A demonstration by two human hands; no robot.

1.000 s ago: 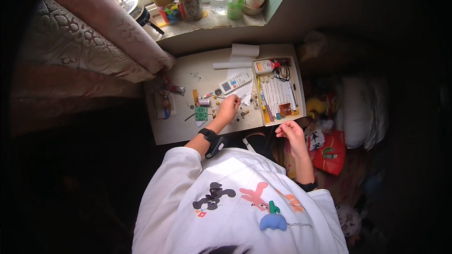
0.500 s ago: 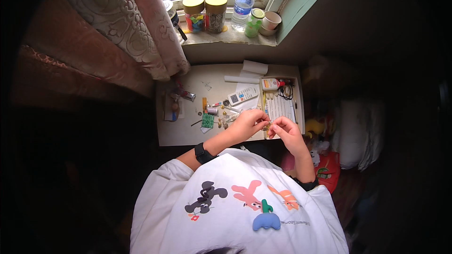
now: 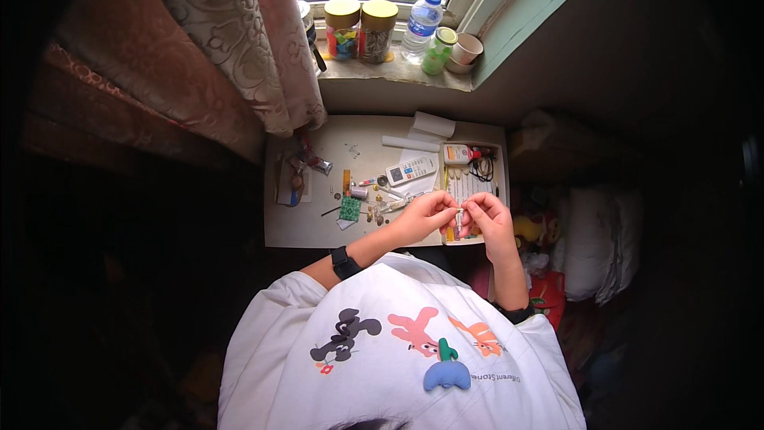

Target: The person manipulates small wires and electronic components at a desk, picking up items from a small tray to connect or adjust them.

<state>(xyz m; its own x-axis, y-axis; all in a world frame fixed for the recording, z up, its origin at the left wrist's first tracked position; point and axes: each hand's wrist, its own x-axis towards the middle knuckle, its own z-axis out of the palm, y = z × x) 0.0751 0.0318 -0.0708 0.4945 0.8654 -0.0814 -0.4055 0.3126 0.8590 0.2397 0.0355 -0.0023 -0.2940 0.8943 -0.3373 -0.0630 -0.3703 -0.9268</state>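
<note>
Close together over the near right of the table, both my hands pinch a small, narrow, shiny object (image 3: 459,221), silvery with a yellowish part. It hangs down between the fingers and is too small to name. My left hand (image 3: 430,214) has its thumb and fingertips closed at its upper left. From the other side, my right hand (image 3: 489,218) closes thumb and forefinger on it. Beneath the hands lies a shallow tray (image 3: 503,183) holding a white bottle (image 3: 456,154) with a red cap and a coiled black cable (image 3: 481,167). A green gridded square (image 3: 349,208) lies left of my left hand.
A white remote control (image 3: 411,170) and white paper rolls (image 3: 434,125) lie on the table (image 3: 306,219), among several small parts. Two yellow-lidded jars (image 3: 343,29), a water bottle (image 3: 422,28), a green jar (image 3: 439,52) and cups (image 3: 467,49) stand on the windowsill. A curtain (image 3: 231,40) hangs at left.
My hands have come nearer each other, and the right one has turned more upright. The small shiny object now shows hanging below the fingertips. The whole view has shifted slightly.
</note>
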